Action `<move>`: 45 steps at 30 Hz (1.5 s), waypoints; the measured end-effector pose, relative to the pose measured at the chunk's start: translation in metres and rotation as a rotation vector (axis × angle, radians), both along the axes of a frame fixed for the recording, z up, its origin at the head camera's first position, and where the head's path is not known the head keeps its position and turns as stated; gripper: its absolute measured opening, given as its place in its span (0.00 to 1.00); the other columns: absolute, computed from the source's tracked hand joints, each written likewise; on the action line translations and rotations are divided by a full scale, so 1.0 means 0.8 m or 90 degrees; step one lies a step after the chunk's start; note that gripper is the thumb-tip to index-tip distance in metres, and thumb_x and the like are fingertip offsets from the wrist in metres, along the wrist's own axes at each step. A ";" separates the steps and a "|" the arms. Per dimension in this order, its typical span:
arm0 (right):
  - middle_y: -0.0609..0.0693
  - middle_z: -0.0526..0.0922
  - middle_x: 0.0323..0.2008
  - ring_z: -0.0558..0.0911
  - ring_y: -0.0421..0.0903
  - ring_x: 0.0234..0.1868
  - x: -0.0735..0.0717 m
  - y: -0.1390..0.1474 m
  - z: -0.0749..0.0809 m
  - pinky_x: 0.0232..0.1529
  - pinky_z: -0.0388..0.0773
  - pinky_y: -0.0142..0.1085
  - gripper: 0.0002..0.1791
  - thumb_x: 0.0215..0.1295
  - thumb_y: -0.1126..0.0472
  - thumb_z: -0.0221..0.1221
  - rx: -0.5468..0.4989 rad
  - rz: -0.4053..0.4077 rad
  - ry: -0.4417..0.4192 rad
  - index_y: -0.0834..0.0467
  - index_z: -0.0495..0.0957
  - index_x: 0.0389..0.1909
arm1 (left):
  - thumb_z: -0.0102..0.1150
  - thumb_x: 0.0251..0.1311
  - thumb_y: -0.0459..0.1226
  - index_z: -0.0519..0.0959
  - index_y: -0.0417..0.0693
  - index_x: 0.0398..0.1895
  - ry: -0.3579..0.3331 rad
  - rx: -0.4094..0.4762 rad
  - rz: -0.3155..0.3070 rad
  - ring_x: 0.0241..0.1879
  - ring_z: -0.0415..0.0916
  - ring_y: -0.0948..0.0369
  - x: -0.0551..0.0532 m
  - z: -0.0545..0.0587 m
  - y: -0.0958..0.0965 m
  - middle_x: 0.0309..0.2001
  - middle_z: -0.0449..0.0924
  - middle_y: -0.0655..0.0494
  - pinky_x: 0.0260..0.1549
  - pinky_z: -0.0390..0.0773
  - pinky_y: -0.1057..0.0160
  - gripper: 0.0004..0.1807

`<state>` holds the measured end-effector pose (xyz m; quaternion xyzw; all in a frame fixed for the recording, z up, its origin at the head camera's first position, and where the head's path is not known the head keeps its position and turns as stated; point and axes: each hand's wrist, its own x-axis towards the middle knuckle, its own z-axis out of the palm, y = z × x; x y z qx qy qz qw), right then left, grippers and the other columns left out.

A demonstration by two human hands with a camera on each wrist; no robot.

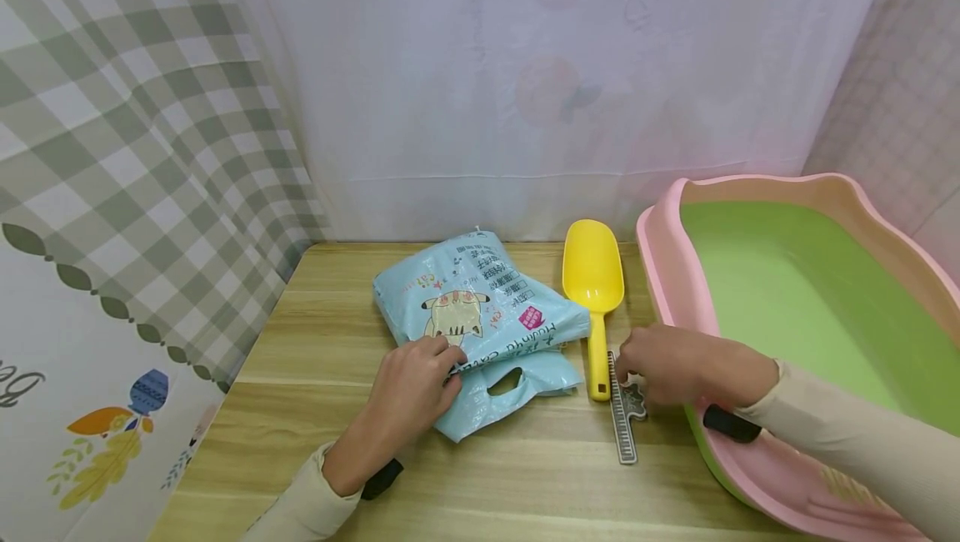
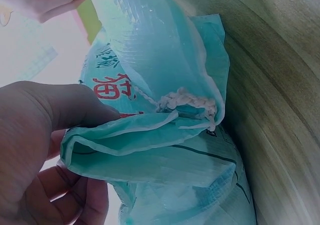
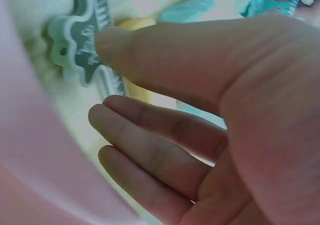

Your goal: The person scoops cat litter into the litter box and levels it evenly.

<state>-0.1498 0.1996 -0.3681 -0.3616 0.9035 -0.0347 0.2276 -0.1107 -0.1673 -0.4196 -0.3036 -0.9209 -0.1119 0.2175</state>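
Observation:
My left hand (image 1: 420, 379) pinches the near edge of a light blue cat litter bag (image 1: 465, 296) with a cat drawing on it. In the left wrist view, the thumb lies over the bag's folded edge (image 2: 125, 135), beside a white stitched cord (image 2: 187, 101). A blue flap with a handle hole (image 1: 525, 404) pokes out below; whether it belongs to the same bag, I cannot tell. My right hand (image 1: 667, 363) reaches over a grey pet comb (image 1: 624, 417) lying on the table. Its thumb overlaps the comb in the right wrist view, with the visible fingers fairly straight and apart from it.
Between bag and comb lies a yellow scoop (image 1: 592, 267), its handle toward me. A large pink and green litter box (image 1: 678, 275) stands at the right, beneath my right forearm. White cloth (image 1: 525, 108) hangs behind the wooden table (image 1: 315, 409), checked cloth (image 1: 135, 108) at the left.

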 end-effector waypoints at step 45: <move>0.53 0.79 0.49 0.77 0.50 0.43 -0.037 -0.098 -0.034 0.41 0.85 0.37 0.15 0.69 0.62 0.67 -0.120 0.259 0.508 0.59 0.78 0.53 | 0.76 0.64 0.32 0.93 0.44 0.46 -0.345 0.111 0.023 0.32 0.79 0.69 -0.031 0.022 -0.023 0.34 0.88 0.63 0.38 0.81 0.61 0.09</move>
